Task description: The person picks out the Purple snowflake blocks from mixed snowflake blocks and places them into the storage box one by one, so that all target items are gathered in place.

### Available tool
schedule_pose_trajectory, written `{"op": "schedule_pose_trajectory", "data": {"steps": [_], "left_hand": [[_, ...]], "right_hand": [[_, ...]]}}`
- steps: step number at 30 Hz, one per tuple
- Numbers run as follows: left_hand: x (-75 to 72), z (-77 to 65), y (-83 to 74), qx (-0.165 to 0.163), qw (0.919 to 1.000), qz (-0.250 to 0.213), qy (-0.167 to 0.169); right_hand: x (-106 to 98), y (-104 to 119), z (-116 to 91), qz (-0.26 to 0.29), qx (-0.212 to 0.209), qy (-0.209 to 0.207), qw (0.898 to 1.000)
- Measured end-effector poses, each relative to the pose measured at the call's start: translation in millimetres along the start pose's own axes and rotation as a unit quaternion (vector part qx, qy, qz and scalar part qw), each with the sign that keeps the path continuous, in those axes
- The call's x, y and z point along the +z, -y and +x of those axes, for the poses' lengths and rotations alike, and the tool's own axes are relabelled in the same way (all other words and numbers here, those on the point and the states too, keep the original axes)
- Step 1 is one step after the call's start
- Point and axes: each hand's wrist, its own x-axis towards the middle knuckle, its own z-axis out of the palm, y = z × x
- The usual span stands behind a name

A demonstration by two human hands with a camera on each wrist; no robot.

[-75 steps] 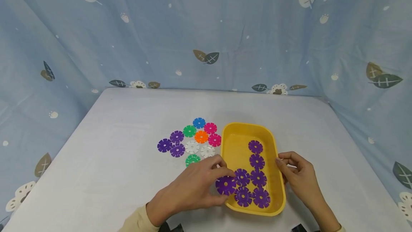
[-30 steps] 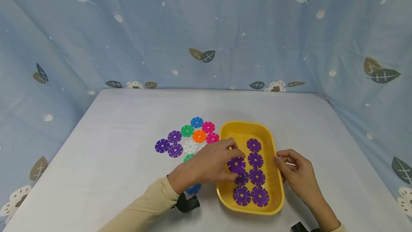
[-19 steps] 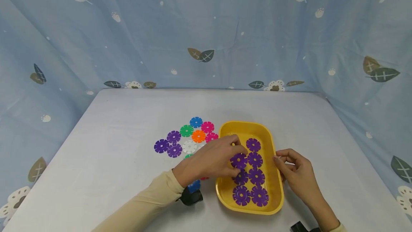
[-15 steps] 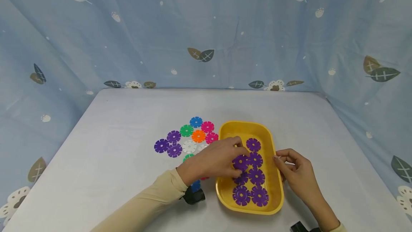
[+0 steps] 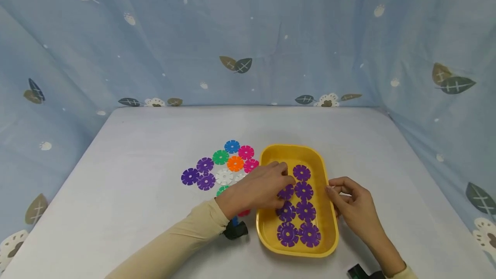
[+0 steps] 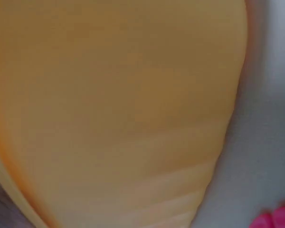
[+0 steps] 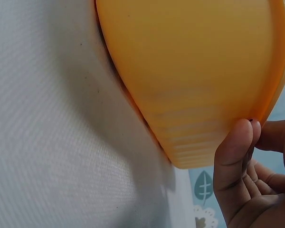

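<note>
A yellow plastic tray (image 5: 329, 244) stands on the white table with several purple notched, flower-shaped plastic discs (image 5: 309, 234) laid flat in two columns. My left hand (image 5: 258, 186) reaches over the tray's left side and pinches one purple disc (image 5: 286, 192) between thumb and fingers, low in the tray at the upper end of the left column. Part of that disc is hidden by the fingers. On the opposite side, my right hand (image 5: 351, 199) pinches the tray's rim; the right wrist view shows its thumb and finger (image 7: 233, 147) meeting at the rim.
Left of the tray lie loose discs: purple (image 5: 190, 176), green (image 5: 221, 157), blue (image 5: 232, 146), orange (image 5: 235, 163), pink (image 5: 246, 152) and white (image 5: 224, 177). Some are partly covered by my left arm. A blue leaf-print curtain (image 5: 248, 33) hangs behind the table.
My left hand has carried the purple disc from the tray's left rim into the tray, up to the left column's upper end. The right hand has stayed on the rim; the view shifts slightly.
</note>
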Motion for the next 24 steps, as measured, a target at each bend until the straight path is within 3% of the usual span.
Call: {"op": "schedule_pose_trajectory", "data": {"steps": [13, 24], "left_hand": [[5.5, 13.8, -0.7, -0.021, 0.9981, 0.038, 0.043], [3.8, 14.2, 0.3, -0.016, 0.9986, 0.028, 0.043]], "right_hand": [[0, -4, 0, -0.001, 0.005, -0.003, 1.0], [1, -4, 1, -0.002, 0.0, -0.003, 1.0]]}}
